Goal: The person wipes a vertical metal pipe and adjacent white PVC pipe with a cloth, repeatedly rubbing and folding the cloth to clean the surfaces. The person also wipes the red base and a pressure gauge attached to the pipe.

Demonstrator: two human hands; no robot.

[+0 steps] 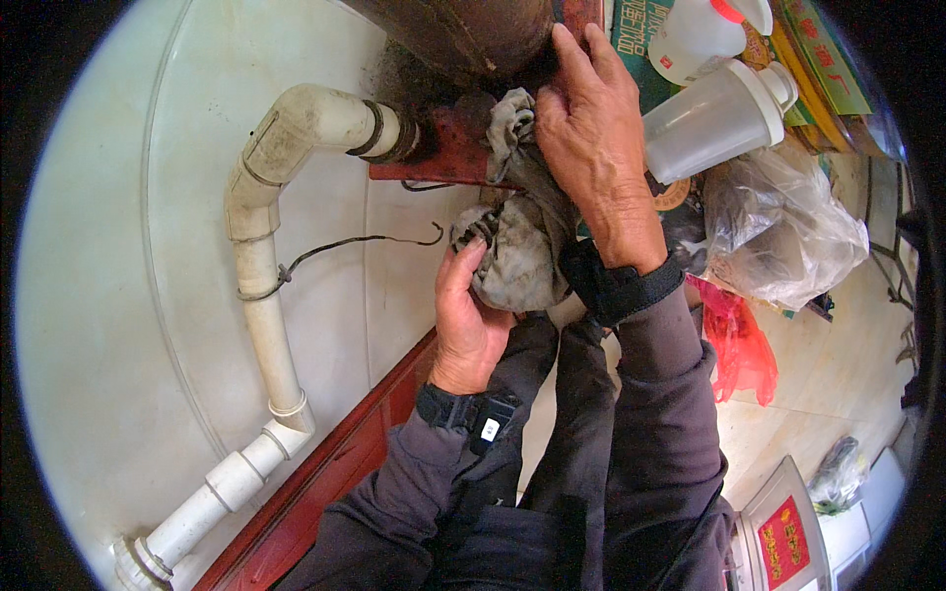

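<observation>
A crumpled, stained grey rag [521, 255] hangs bunched in front of me. The fingers and thumb of my left hand [469, 318] are closed around its lower end. My right hand [591, 122] reaches forward over the rag's upper folds [514, 122]. Its two foremost fingertips lie at the side of a dark brown rounded vessel [480, 33]; whether they touch it I cannot tell. The palm side is hidden, so any grip on the cloth there does not show. Under the vessel is a worn red surface [429, 151], dark with grime.
A white plastic pipe [259, 273] with elbows runs along the tiled wall at left, with a black wire [355, 240] tied around it. At right are a translucent plastic pitcher [709, 122], a white jug [698, 41], a clear plastic bag [783, 221] and a red bag [735, 347].
</observation>
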